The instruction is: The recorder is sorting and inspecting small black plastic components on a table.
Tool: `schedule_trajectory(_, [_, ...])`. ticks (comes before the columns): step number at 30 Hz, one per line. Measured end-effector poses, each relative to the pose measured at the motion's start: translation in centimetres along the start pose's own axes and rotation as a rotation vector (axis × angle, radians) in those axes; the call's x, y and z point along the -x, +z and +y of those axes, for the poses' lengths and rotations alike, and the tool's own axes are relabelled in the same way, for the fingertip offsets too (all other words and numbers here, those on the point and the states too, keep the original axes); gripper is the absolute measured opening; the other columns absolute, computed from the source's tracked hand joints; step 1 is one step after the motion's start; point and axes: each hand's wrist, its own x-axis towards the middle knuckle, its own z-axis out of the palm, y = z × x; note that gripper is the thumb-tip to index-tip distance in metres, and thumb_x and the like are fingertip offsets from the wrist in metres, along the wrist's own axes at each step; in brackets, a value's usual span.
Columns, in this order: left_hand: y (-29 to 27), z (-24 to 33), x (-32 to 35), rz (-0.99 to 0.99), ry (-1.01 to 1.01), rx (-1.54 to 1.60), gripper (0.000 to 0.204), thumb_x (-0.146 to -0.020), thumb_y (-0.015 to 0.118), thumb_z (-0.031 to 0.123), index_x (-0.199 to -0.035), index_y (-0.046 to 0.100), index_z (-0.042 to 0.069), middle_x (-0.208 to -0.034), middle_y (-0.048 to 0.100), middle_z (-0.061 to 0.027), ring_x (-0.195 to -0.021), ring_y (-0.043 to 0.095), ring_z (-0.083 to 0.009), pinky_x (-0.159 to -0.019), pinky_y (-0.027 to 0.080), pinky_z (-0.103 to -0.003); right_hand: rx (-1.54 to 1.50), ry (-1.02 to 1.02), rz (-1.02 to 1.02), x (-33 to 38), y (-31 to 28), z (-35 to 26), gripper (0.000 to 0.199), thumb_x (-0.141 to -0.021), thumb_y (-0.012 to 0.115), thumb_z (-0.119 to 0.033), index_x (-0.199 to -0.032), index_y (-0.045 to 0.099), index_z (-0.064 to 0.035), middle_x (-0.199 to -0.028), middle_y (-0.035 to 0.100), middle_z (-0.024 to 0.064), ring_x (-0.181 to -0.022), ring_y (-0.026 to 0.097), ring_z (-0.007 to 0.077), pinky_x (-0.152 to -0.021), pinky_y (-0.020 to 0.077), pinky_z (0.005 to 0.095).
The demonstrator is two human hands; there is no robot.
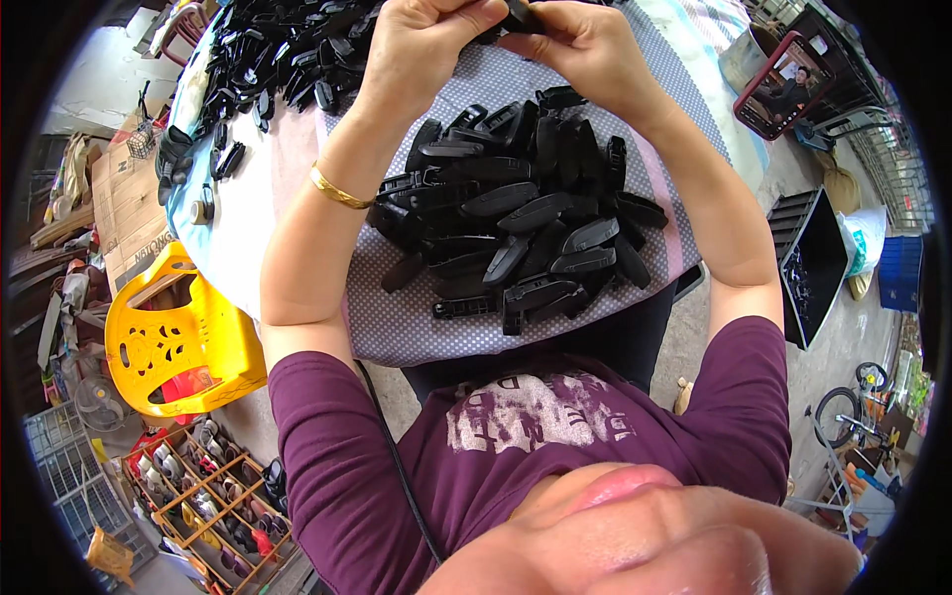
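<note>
Both hands are raised over the far part of the table (694, 149), beyond a heap of long black plastic parts (531, 208). Fingers of my left hand (421, 45) are closed in a pinch on a small black plastic part (520, 17). From the other side my right hand (600, 55) grips the same part between thumb and fingers. The top edge of the picture cuts off some of the fingers, so the part's full shape is hidden. A gold bracelet (337, 188) circles my left wrist.
A larger pile of black parts (283, 50) covers the far left of the table. A phone (783, 87) stands at the right edge. Beside the table are a yellow plastic chair (223, 337) at left and a black crate (828, 268) at right. A shoe rack (213, 496) stands behind the chair.
</note>
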Motion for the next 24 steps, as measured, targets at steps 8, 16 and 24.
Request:
schedule_trajectory(8, [-0.3, 4.5, 0.3, -0.463, 0.169, -0.431, 0.051, -0.093, 0.077, 0.013, -0.140, 0.060, 0.001, -0.107, 0.075, -0.0106, -0.087, 0.070, -0.0138, -0.081, 0.056, -0.026, -0.343, 0.190, -0.125, -1.3, -7.6, 1.8, 0.027, -0.102, 0.066, -0.026, -0.113, 0.073, -0.0026, -0.096, 0.075, 0.0041, -0.078, 0.069, 0.0135, -0.073, 0.0575, 0.0302])
schedule_trajectory(16, [2.8, 2.3, -0.2, -0.664, -0.049, -0.666, 0.033, -0.093, 0.075, 0.037, -0.107, 0.081, 0.008, -0.091, 0.078, -0.0122, -0.080, 0.073, -0.0180, -0.077, 0.057, -0.032, 0.116, 0.058, 0.012, -1.7, -10.6, 12.0, 0.034, -0.085, 0.076, -0.035, -0.087, 0.079, -0.0014, -0.078, 0.075, 0.0157, -0.072, 0.073, 0.0247, -0.070, 0.0558, 0.0379])
schedule_trajectory(24, [4.6, -2.6, -2.5, -0.538, 0.054, -1.164, 0.034, -0.085, 0.077, 0.031, -0.103, 0.077, 0.003, -0.093, 0.075, -0.0177, -0.091, 0.072, -0.0330, -0.086, 0.056, -0.041, 0.570, 0.200, 0.274, -2.8, -7.8, 10.7, 0.036, -0.077, 0.083, -0.036, -0.086, 0.078, -0.0014, -0.080, 0.074, 0.0178, -0.073, 0.072, 0.0293, -0.070, 0.0556, 0.0393])
